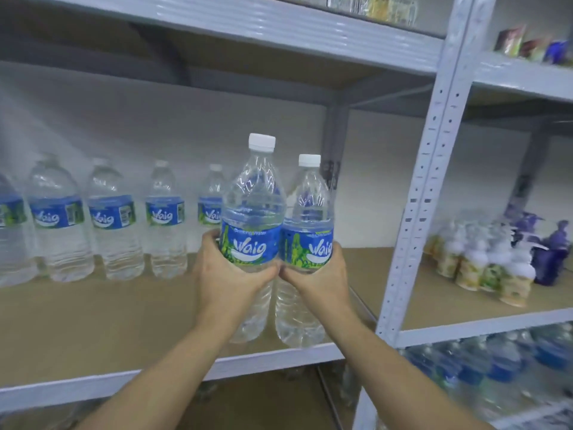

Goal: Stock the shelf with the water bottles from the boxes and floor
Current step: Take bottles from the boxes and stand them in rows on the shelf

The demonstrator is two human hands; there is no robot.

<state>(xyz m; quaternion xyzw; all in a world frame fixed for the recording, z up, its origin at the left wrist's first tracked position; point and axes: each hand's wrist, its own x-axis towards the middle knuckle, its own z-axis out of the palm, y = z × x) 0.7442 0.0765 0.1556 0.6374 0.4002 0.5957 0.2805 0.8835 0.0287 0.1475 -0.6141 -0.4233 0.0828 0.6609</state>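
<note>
Head view: your left hand [229,274] fingers wrap left bottle [252,212], right hand [321,274] fingers wrap right bottle [308,212]. Set both upright on shelf [124,321], joining row [114,218] at 9 o'clock.

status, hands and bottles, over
Left hand grips left water bottle, right hand grips right water bottle. Both upright, side by side, over shelf front. Nothing blocking before back row of bottles.

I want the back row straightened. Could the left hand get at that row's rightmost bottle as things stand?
Probably not: the left hand grips another bottle, which sits in front of the rightmost bottle. Once freed, the way looks open.
</note>
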